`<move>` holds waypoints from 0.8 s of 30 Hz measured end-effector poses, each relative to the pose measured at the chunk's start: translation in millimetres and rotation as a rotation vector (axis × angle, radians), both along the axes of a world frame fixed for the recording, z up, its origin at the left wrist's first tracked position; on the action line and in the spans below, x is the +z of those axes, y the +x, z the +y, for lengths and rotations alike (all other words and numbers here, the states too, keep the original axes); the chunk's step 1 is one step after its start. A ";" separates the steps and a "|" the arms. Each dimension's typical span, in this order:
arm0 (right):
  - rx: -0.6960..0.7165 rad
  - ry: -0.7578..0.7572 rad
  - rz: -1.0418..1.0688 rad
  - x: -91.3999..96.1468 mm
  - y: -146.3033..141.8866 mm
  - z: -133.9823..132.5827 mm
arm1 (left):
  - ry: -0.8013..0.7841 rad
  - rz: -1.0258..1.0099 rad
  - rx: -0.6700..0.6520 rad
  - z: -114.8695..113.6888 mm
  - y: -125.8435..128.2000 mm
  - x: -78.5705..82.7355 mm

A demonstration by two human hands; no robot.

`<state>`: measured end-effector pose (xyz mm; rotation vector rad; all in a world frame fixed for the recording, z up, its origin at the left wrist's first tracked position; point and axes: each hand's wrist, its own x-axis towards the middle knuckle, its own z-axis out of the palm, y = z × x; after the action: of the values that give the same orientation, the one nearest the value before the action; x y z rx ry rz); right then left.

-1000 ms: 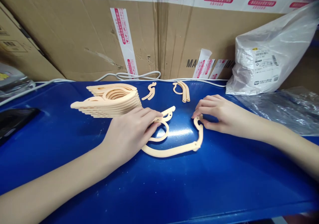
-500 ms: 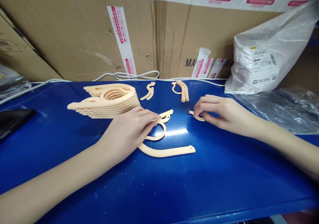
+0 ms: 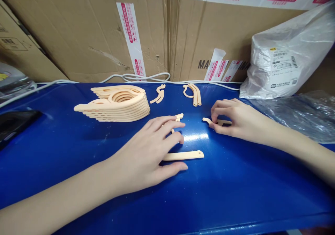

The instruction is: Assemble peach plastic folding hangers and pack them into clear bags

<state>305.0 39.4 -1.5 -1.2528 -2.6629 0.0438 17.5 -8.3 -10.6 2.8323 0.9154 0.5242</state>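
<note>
**peachparts:** Curved plastic piece (image 3: 183,155), is this a sane way to handle it? Biggest to smallest: the blue table (image 3: 235,189) under both hands, a stack of peach shapes (image 3: 115,104) just beyond the left hand (image 3: 149,148), and the curved piece mostly hidden under that hand. Only its rounded end pokes out toward the right hand (image 3: 235,121). The right hand has a small hook piece (image 3: 206,120).

**benchrat:** Your left hand isn't gripping anything. It's open, fingers spread, lying flat over the piece, with the forearm coming in low from the near left. The right hand is pinched on the small hook piece between thumb and fingertips, knuckles arched, wrist low. I can't tell if the piece touches the table or sits just off it.

I reckon the flat palm is right, since that table looks shiny and the curved piece would skate otherwise. Press through the fingers rather than the heel, and leave the rounded end uncovered. I'd pinch the hook piece nearer its middle than its tip, so it's less likely to twist.
</note>
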 end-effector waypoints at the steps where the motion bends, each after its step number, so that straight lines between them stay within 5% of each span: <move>1: -0.005 -0.004 0.020 -0.1 -2.0 -0.9 | -0.050 0.016 -0.001 0.0 0.9 -2.0; 10: -0.054 -0.203 0.282 6.9 -14.7 -16.9 | -0.159 0.057 -0.008 5.1 0.8 -6.4; 17: 0.120 -0.112 0.170 7.1 -22.9 -30.6 | -0.194 -0.126 -0.016 2.3 3.6 -4.0; 24: 0.139 -0.279 0.225 8.9 -30.9 -38.2 | -0.181 -0.123 -0.024 1.3 1.4 -4.9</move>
<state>274.0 1.2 7.5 -1.0576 -2.6026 0.5594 18.9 -7.0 -15.5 2.6151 0.8582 0.5737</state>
